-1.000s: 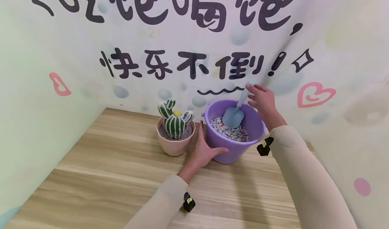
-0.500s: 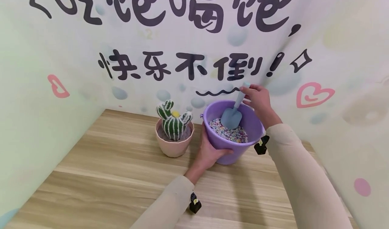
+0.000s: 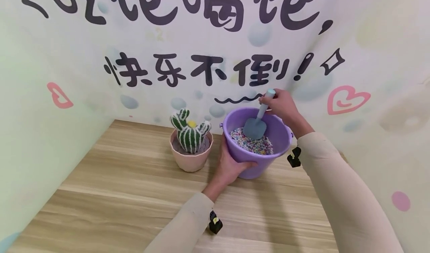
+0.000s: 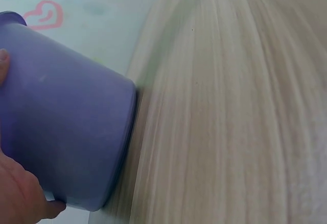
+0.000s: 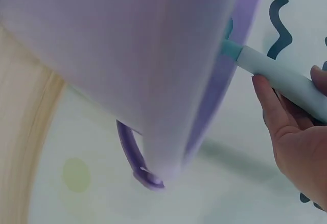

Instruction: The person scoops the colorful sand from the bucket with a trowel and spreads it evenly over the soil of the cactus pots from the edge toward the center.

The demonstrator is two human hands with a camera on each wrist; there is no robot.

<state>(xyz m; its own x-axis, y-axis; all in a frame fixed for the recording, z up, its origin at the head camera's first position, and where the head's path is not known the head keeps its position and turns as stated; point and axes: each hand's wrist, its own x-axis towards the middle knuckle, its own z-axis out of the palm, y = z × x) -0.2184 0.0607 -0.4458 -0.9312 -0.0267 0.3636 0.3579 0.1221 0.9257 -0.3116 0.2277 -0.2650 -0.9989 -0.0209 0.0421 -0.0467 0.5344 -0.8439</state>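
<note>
A purple bucket [image 3: 243,156] stands on the wooden surface, part filled with small multicoloured beads [image 3: 250,144]. My left hand [image 3: 230,167] holds it from the left, thumb across the front and fingers round the side. In the left wrist view the bucket [image 4: 66,117] has its base on the wood, with the hand [image 4: 23,193] against its wall. My right hand [image 3: 282,103] grips the handle of a blue toy shovel [image 3: 254,129], whose blade meets the beads inside. The right wrist view shows thumb and fingers about the pale handle [image 5: 286,78]; the bucket hides the blade.
Just left of the bucket is a knitted cactus [image 3: 190,138] in a pink pot [image 3: 189,161]. A printed wall cloth [image 3: 161,96] rises close behind both. The wooden surface [image 3: 111,193] stretches to the front and left.
My left hand has closed in on the bucket and now holds its side. The right hand and shovel have shifted slightly left, the blade still at the beads.
</note>
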